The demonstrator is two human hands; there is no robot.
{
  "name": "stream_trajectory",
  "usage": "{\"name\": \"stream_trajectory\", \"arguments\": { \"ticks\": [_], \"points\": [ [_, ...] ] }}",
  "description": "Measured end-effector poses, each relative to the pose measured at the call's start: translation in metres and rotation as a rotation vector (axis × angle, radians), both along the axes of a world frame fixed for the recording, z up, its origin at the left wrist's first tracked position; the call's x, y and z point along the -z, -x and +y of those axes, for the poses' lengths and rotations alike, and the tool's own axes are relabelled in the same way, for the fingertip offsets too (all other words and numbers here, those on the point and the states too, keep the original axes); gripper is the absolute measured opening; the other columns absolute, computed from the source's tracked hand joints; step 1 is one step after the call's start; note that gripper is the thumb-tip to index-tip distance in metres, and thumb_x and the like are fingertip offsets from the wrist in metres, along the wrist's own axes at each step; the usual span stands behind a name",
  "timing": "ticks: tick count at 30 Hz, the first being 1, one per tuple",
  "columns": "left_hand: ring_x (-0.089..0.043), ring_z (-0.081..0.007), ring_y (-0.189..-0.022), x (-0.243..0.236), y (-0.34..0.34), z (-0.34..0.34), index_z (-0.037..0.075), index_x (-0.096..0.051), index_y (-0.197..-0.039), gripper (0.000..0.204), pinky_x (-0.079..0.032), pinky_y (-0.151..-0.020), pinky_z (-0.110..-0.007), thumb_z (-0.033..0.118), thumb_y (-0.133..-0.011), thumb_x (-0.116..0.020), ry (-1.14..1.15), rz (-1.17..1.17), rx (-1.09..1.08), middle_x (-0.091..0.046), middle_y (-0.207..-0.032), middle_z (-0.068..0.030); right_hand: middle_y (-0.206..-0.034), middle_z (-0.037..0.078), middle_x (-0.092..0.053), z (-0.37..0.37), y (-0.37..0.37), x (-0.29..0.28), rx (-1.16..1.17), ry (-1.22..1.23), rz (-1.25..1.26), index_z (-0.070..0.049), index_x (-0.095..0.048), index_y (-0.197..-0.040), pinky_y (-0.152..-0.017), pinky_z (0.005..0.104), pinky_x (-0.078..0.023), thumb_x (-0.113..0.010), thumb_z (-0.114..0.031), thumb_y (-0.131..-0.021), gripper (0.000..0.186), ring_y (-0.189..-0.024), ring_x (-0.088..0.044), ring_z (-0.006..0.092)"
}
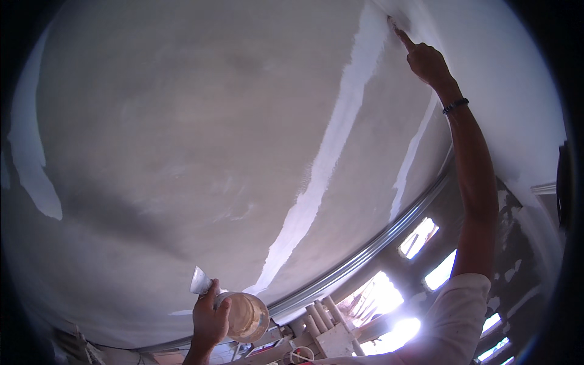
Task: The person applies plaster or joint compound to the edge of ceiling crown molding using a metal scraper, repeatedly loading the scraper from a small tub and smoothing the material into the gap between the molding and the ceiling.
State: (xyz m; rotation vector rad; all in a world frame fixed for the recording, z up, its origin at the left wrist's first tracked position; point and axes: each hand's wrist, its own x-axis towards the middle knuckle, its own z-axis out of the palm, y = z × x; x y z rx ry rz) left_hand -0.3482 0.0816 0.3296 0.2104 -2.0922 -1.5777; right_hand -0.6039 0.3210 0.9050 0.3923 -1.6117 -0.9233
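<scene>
My left hand (pixel 208 321), at the lower middle, is closed around a round bowl (pixel 255 316) with tan stains inside. A putty knife (pixel 200 281) with a pale, flared blade sticks up beside the same hand, its handle mostly hidden by the fingers. High at the upper right, my right hand (pixel 429 64) reaches to the end of a white filler strip (pixel 328 143) on the grey board surface (pixel 201 121). Its index finger stretches along something small at the tip; the other fingers are curled. What they hold is too dark to make out.
Other white filler strips run at the left (pixel 29 146) and right (pixel 415 146). A shiny metal channel (pixel 365 246) curves along the board's lower edge. Beneath it are bright openings (pixel 420 237) and several pale tubes (pixel 319 316). A white surface (pixel 505 79) meets the board on the right.
</scene>
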Motion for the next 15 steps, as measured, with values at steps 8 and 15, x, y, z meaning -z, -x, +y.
{"name": "stream_trajectory", "arguments": {
  "ticks": [8,15],
  "points": [
    [-0.050,-0.0363,-0.118,-0.002,0.054,0.070,-0.007,-0.050,-0.123,0.047,-0.037,-0.101,-0.038,0.020,-0.085,-0.058,0.086,-0.063,0.131,-0.054,-0.122,-0.0270,-0.071,0.012,-0.061,0.108,0.047,0.033,0.229,0.327,-0.109,-0.020,-0.025,-0.146,-0.052,0.0314,-0.045,-0.042,-0.001,-0.083,0.068,-0.050,-0.050,0.0172],
    [-0.047,-0.0286,-0.123,-0.060,0.151,0.121,-0.003,-0.049,-0.127,0.048,-0.035,-0.103,-0.035,0.022,-0.087,-0.056,0.205,-0.234,0.657,-0.052,-0.127,-0.0228,-0.112,0.016,-0.060,0.231,0.011,0.193,-0.055,0.497,-0.477,-0.004,-0.030,-0.142,-0.048,0.0211,-0.041,-0.043,0.001,-0.084,0.059,-0.044,-0.037,0.0106]
  ]
}}
